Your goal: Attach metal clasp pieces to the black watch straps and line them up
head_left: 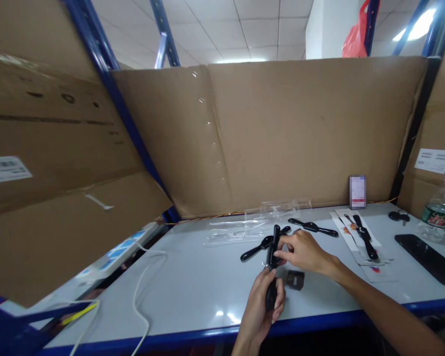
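One black two-handled tool (276, 237) between both hands, above front half of white table (193, 291). Left hand (260, 297) wrapped round lower handle; right hand (304, 251) with thumb and fingertips closed on part above. Just behind, second tool (252, 252) lying slantwise; farther back, third tool (311, 227). Near right hand, small dark block (295, 280). Toward right, fourth tool (364, 237) on printed cards (375, 272), then black phone (426, 258) and bottle (439, 210). Clear plastic packaging (233, 231) toward back.

From the wearer's head, the single view looks forward and down, the worktop (193, 287) across the lower frame, cardboard (311, 133) behind, ceiling (215, 24) up top.
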Demonstrator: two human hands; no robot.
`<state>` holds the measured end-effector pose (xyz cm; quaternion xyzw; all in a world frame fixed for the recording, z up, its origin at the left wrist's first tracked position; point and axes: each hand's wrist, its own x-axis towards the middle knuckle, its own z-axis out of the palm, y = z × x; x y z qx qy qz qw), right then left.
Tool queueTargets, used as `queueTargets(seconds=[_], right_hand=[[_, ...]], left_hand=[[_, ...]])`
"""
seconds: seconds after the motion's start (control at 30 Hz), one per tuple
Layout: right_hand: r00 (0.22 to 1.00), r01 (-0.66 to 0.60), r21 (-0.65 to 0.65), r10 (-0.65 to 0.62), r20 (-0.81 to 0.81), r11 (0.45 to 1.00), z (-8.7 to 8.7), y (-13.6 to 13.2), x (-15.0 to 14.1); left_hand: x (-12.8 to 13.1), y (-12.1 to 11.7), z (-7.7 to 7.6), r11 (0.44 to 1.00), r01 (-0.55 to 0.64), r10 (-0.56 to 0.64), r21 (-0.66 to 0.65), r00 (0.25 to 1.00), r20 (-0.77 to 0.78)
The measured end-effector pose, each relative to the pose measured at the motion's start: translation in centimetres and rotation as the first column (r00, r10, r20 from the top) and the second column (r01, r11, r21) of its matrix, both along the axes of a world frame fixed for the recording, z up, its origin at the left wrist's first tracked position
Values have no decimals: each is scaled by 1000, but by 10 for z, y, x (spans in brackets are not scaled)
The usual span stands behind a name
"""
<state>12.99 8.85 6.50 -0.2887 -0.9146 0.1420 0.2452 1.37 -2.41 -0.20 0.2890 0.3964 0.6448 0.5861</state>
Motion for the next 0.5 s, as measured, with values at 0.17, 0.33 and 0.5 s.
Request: queueTargets(seconds=[0.17, 0.33, 0.5], right_hand=[[997, 28, 121, -37, 69, 992, -4, -2, -2], [999, 6, 36, -5, -32, 999, -5, 2, -2], [999, -24, 4, 24, -22, 1000, -4, 2, -2]], left_hand=[[2, 0, -1, 1000, -3, 3, 6, 1000, -9], [1, 0, -1, 1000, -1, 1, 19, 1000, -4], [0, 1, 0, 1000, -7, 7, 12, 1000, 6]])
